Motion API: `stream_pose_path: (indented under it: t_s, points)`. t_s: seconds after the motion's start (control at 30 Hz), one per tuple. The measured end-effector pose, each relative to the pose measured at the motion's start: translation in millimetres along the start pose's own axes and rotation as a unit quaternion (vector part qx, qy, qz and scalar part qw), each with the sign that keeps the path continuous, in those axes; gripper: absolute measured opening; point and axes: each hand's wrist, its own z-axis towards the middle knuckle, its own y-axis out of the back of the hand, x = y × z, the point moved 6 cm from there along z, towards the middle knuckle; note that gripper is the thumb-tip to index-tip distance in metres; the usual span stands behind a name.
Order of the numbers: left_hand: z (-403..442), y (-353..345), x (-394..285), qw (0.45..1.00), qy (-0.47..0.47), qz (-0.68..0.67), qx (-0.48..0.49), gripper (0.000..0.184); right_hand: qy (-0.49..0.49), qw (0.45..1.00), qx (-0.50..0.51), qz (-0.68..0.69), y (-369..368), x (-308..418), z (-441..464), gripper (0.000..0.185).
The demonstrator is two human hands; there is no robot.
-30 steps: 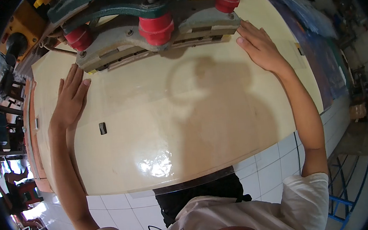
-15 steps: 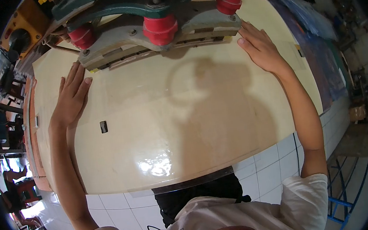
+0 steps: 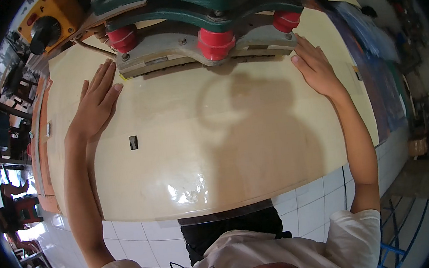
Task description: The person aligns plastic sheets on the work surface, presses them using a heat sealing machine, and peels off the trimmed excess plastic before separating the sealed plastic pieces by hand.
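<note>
My left hand [image 3: 95, 103] lies flat with fingers stretched out on a glossy cream sheet [image 3: 184, 136], beside the left end of a press machine's grey metal bar [image 3: 168, 52]. At the bar's right end my right hand [image 3: 316, 68] also rests flat on the sheet, fingers extended and the fingertips close to the metal. Neither hand holds anything. The bar hangs from a dark green frame [image 3: 180, 16] by red insulators [image 3: 216, 43]. Whether the bar touches the sheet, I cannot tell. A small black block [image 3: 133, 143] sits on the sheet, below my left hand.
A yellow control box [image 3: 57, 20] with a black knob stands at the upper left. Clear plastic sheets [image 3: 362, 26] lie along the right side. White floor tiles [image 3: 312, 194] show past the near table edge, and a blue metal frame [image 3: 403, 230] stands at the lower right.
The view has shifted, so the press, the black block and both hands appear further right, and more of the control box shows. Both hands stay flat beside the bar's ends.
</note>
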Motion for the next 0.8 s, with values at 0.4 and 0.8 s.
stream_pose_path:
  t_s: [0.4, 0.8]
  points:
    - [-2.2, 2.3, -3.3, 1.0, -0.006, 0.004, 0.011, 0.058, -0.008, 1.0, 0.005, 0.006, -0.5, -2.4, -1.0, 0.054]
    - [-4.1, 4.5, -7.1, 1.0, 0.0, 0.016, 0.006, 0.058, -0.013, 1.0, 0.004, 0.004, 0.9, -2.3, -1.7, 0.054]
